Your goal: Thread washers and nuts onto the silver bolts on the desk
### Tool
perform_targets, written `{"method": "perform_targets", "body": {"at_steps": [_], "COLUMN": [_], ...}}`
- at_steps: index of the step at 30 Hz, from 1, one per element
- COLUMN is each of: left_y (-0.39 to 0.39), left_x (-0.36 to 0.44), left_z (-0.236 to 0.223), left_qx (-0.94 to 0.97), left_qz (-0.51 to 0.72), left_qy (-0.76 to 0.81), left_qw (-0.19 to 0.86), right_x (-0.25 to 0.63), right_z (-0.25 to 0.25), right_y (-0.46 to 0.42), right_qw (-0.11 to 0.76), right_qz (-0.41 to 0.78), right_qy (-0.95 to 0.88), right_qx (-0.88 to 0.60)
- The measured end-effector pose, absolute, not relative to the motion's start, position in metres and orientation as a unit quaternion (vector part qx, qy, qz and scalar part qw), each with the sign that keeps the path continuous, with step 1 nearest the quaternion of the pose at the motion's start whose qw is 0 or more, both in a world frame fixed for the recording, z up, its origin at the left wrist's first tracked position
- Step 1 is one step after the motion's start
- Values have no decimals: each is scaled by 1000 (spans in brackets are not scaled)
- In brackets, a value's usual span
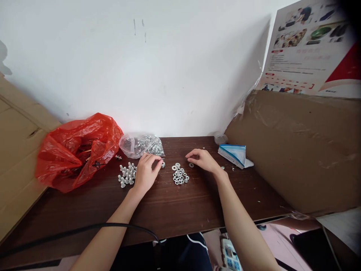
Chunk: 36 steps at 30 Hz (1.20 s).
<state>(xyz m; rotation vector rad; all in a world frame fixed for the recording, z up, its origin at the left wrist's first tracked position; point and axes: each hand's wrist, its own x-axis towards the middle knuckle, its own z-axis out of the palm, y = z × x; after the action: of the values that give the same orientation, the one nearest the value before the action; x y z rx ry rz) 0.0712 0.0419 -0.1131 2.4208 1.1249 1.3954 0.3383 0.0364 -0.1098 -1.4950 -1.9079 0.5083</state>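
Lying flat, hole upward: washer (191, 165)

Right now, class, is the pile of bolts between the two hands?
No, the bolts sit to the left of the left hand, while the nuts lie between it and the right hand.

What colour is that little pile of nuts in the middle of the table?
The nuts are shiny silver, best seen in the head view.

nuts (181, 176) — shiny metal | red bag (63, 148) — glossy plastic | tabletop (175, 207): smooth wood-grain | carton (299, 150): matt cardboard
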Motion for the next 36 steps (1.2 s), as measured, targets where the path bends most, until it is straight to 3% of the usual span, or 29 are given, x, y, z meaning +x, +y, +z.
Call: {"method": "perform_targets", "body": {"at_steps": [4, 9, 13, 17, 23, 28, 36], "left_y": [43, 44, 42, 38, 35, 38, 38], "left_x": [70, 70, 74, 80, 84, 85, 84], "left_z": [-112, -113, -117, -118, -120, -120, -117], "left_qx": [798, 787, 768, 765, 743, 682, 678], "left_qz": [463, 466, 461, 446, 456, 475, 471], "left_qy": [381, 395, 410, 401, 418, 390, 398], "left_qw": [64, 88, 173, 233, 254, 397, 400], "right_x": [354, 351, 349, 335, 283, 257, 246], "right_z": [-118, -117, -114, -109, -97, -104, -111], "right_y": [37, 36, 35, 34, 28, 27, 29], "right_qw": [261, 254, 263, 345, 513, 541, 550], "right_qz": [252, 242, 271, 308, 466, 505, 485], "right_qy": [-719, -714, -696, -687, -603, -562, -565], "right_qx": [-592, -606, -611, -561, -394, -371, -377]}}
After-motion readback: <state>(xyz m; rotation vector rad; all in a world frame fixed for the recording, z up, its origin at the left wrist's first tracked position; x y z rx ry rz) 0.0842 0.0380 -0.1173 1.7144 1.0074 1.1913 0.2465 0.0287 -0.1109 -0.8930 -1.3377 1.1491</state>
